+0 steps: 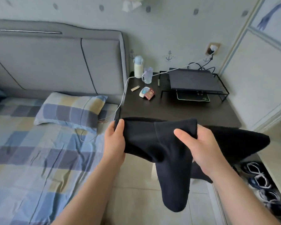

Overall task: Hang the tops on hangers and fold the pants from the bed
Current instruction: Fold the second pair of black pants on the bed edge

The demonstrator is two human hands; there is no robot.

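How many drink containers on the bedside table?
2. A white bottle with a pale blue lid at the dark table's back left corner; a clear handled plastic cup just right of it.

Count log, one view.
- Pants (154,140): one black pair, gripped by you.
- Hands: two, your left hand (114,140) and right hand (199,146).
- Bed (31,151): one.
- Checked pillow (70,109): one.
- Dark table (169,111): one.
- Drink containers: two, a white bottle (138,67) and a clear cup (148,75).
- Small packs: two, a white box (143,92) and a red pack (149,94).
- Laptop (193,80): one.
- Wire rack (224,93): one.
- Shoes (256,176): at least three. They overlap, so the exact count is unclear.
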